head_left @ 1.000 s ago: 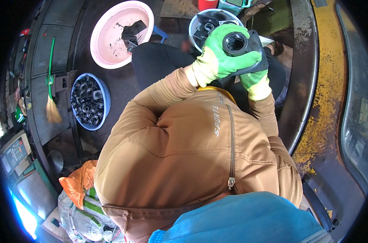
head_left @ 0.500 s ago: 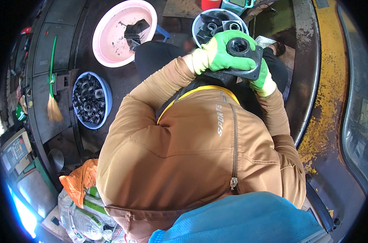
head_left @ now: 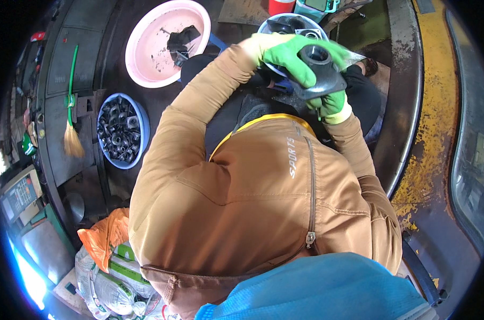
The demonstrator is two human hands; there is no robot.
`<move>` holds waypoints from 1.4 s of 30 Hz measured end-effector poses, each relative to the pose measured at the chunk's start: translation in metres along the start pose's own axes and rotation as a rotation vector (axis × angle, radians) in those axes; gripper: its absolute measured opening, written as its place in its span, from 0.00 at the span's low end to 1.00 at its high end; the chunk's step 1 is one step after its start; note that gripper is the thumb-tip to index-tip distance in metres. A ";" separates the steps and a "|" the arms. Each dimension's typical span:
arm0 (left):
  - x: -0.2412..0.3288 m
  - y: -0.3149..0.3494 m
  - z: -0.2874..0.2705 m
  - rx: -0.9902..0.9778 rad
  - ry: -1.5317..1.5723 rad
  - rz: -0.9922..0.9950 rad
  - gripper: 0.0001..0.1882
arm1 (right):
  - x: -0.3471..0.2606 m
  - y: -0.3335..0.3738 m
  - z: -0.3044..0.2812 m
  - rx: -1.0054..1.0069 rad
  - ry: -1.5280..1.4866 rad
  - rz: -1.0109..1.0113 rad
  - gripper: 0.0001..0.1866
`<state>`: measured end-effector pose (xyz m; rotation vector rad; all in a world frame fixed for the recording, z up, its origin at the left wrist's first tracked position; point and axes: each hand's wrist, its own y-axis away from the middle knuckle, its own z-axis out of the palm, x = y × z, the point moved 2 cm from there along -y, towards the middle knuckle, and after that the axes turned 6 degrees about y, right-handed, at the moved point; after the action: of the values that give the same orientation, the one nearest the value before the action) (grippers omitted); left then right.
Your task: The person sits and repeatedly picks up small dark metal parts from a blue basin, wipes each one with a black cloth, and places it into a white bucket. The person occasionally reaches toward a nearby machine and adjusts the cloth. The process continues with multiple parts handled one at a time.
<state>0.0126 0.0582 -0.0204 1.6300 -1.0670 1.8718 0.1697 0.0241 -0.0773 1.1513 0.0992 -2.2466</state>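
A black moulded part (head_left: 323, 81), with a round hollow collar on a flared flat base, is tilted in front of me above my lap. My left hand (head_left: 289, 56), in a green glove with a pale cuff, is closed around it, thumb on the near side and blurred fingers beyond the collar. Beneath the part's near right edge is my right hand (head_left: 333, 103), gloved alike, its fingers bent. Something thin and dark sticks out below those fingers; what it is, I cannot make out. Just beyond the hands, a pale blue basin (head_left: 266, 26) holds more black parts.
A pink basin (head_left: 138, 64) with a few black pieces stands ahead to the left. Nearer, a blue tub (head_left: 145, 128) is full of small black parts. A broom (head_left: 71, 106) leans farther left, orange and white bags (head_left: 106, 240) lie lower left, and a worn yellow metal frame (head_left: 428, 133) rises at right.
The black part has turned and tilted in my left hand, its base now angled differently. My right hand has shifted down and left, under the part.
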 end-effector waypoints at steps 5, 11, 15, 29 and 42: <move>0.011 -0.005 0.003 0.483 -0.691 0.085 0.40 | -0.028 -0.014 -0.008 0.043 0.915 -0.625 0.25; -0.016 -0.003 0.037 0.829 -0.428 0.274 0.23 | -0.003 -0.012 -0.001 0.228 1.239 -0.906 0.22; -0.008 0.006 0.033 0.716 -0.609 0.320 0.23 | -0.012 -0.009 0.003 -0.022 0.647 -0.533 0.21; 0.007 0.008 0.031 0.519 -0.413 0.364 0.20 | -0.049 0.007 0.020 -0.254 1.337 -0.603 0.20; 0.010 0.015 0.028 0.139 0.000 0.087 0.22 | -0.015 0.017 -0.014 -0.352 0.512 0.048 0.31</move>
<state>0.0169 0.0254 -0.0148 1.6839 -1.0441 2.0434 0.1959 0.0226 -0.0712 1.4738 0.6356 -1.7506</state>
